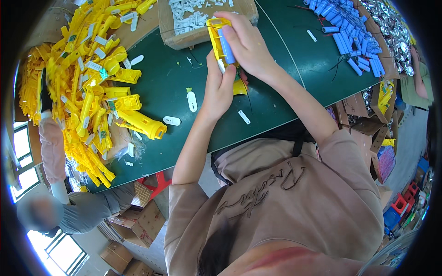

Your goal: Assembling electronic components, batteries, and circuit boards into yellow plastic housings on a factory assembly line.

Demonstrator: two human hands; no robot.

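Above the green table (276,92), both my hands are closed around a yellow plastic casing (213,37). A blue cylindrical battery (226,48) lies lengthwise in its open side. My left hand (218,89) grips the casing's lower end, thumb beside a white piece (221,66). Fingers of my right hand (248,46) wrap over the upper end and the battery; some fingertips are hidden behind the casing. Thin dark wires stick out around it. A yellow part (239,87) shows just below my hands; whether it belongs to the casing I cannot tell.
A cardboard box (177,42) of small white parts stands beyond my hands. Yellow casings (110,69) heap at left, near a co-worker's sleeve (51,147). Batteries (343,43) and silver round parts (403,46) pile at right. White pieces (192,101) lie on the table.
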